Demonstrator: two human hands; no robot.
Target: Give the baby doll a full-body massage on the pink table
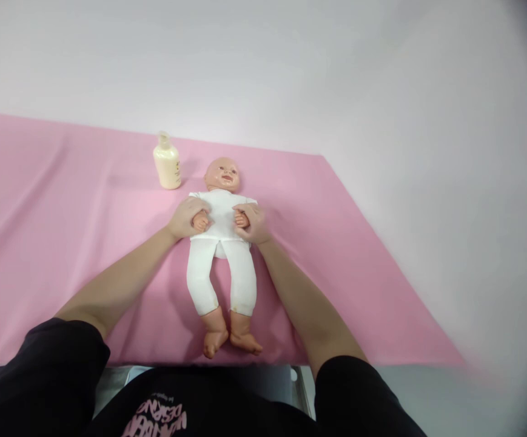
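A baby doll (221,215) in a white top and white leggings lies on its back, head away from me and bare feet towards me. My left hand (187,218) is closed around the doll's arm on the left side, with the doll's small fist showing beside my fingers. On the other side, my right hand (256,223) wraps the doll's other arm, and that fist also shows between thumb and fingers. Both doll arms are bent in over its chest.
A pale yellow pump bottle (168,165) stands upright to the left of the doll's head. Under everything spreads a pink cloth (122,224) with soft creases, its right edge slanting down towards me. Behind it rises a pale wall (263,73).
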